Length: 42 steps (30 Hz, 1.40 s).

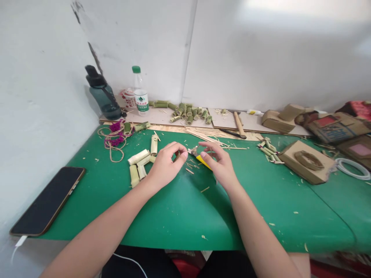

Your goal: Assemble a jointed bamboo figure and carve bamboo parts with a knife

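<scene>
My left hand (169, 162) is closed in a pinch, thumb against fingertips. Whatever is between those fingertips is too small to make out. To its right, my right hand (218, 162) is open, with a gap between thumb and index finger. A pair of yellow-handled pliers (204, 161) is just under and beside my right fingers, its metal head toward my left hand. Part of the handles is hidden by that hand. Small bamboo splinters (189, 171) are scattered below the pliers. Several pale cut bamboo tubes (135, 175) lie left of my left hand, one of them standing upright.
Thin bamboo sticks (207, 136), green bamboo pieces (188, 112) and a hammer (239, 125) lie at the back. Left are a phone (49, 200), purple yarn with cord (116, 135) and two bottles. Right are a cardboard block (307, 160), bundled bamboo pieces (270, 150) and white tubing (352, 168).
</scene>
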Each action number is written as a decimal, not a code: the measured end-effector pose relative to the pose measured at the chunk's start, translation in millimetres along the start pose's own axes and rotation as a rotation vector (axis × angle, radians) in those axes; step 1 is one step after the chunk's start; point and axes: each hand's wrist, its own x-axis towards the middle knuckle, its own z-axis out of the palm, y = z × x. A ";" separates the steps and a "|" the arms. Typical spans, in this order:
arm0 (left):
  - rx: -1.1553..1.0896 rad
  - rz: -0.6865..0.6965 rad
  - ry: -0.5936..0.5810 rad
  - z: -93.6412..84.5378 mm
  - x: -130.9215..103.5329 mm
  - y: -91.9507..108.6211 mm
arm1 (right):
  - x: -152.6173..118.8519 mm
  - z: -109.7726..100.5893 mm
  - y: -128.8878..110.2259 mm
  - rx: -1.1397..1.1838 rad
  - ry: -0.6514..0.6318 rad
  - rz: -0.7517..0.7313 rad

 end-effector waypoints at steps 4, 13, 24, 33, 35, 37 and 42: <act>0.048 0.015 -0.042 1.6 -2.1 2.4 | -3.4 2.8 -3.5 -0.005 -0.066 -0.090; 0.214 0.043 -0.118 1.5 -1.9 2.9 | -3.8 7.0 -6.3 0.007 0.060 -0.134; 0.369 0.022 -0.189 6.3 0.5 5.1 | -2.7 9.4 -4.2 0.059 0.279 -0.116; 0.301 -0.023 -0.195 13.8 -6.3 -3.1 | -7.1 19.4 -5.9 -0.052 0.093 -0.227; 0.271 -0.046 -0.184 14.6 -6.3 -2.1 | -7.7 19.9 -4.3 -0.075 0.094 -0.246; 0.249 -0.051 -0.179 14.7 -6.2 -0.7 | -7.6 19.3 -3.4 -0.093 0.104 -0.249; 0.183 -0.035 -0.172 14.6 -5.8 1.7 | -6.4 16.9 -3.4 -0.084 0.131 -0.224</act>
